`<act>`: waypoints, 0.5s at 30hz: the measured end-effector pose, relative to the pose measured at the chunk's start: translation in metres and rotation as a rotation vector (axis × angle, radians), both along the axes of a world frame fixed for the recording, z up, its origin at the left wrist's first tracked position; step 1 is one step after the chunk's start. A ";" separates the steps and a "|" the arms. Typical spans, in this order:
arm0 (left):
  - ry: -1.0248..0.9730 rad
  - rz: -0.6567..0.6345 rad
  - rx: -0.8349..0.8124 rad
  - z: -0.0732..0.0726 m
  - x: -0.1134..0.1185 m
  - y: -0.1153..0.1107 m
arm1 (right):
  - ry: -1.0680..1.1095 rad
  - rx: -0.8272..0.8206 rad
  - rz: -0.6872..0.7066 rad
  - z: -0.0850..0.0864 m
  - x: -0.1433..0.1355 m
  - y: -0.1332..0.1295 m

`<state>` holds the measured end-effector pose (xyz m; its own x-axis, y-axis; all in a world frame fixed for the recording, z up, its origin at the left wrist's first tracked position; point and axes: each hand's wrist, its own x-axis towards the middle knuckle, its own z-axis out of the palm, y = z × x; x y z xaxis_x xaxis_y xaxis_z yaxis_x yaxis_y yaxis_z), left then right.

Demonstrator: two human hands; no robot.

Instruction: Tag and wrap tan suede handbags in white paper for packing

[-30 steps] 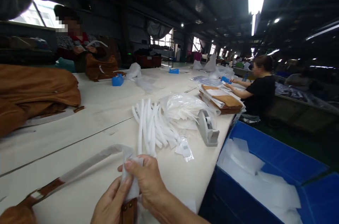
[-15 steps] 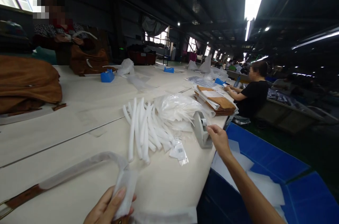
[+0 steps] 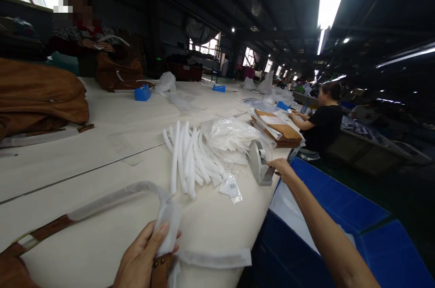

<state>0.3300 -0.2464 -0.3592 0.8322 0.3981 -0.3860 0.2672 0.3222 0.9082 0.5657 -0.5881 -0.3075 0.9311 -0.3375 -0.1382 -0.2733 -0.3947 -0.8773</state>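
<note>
Over the table point(image 3: 210, 224), left fingers point(image 3: 161, 232) are gripping a strap point(image 3: 115, 198) — right fingers point(image 3: 277, 165) are reaching a tape dispenser point(image 3: 258, 171), grip unclear.

We note a white-wrapped strap point(image 3: 118, 198) arching over the worktop point(image 3: 210, 229), its brown ends exposed, one riveted. We find a grey tape dispenser point(image 3: 258, 168) upright near the edge.

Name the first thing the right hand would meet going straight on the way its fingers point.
The tape dispenser: the right hand has its fingertips right at the dispenser's near end, perhaps already touching; one view leaves the depth unclear.
</note>
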 end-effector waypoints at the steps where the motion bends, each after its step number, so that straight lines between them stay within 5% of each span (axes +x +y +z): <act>1: -0.003 -0.008 0.006 0.000 0.000 0.000 | -0.016 0.021 -0.010 0.002 -0.001 0.000; 8: -0.006 0.003 0.010 0.005 -0.002 -0.001 | -0.211 0.211 -0.030 0.007 -0.045 -0.008; 15: 0.001 0.016 -0.036 0.010 -0.005 -0.004 | -0.184 0.335 -0.032 -0.038 -0.068 -0.008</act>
<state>0.3252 -0.2507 -0.3491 0.8252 0.3975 -0.4013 0.2628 0.3587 0.8957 0.4974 -0.5963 -0.3453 0.9404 -0.3312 -0.0775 -0.1069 -0.0715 -0.9917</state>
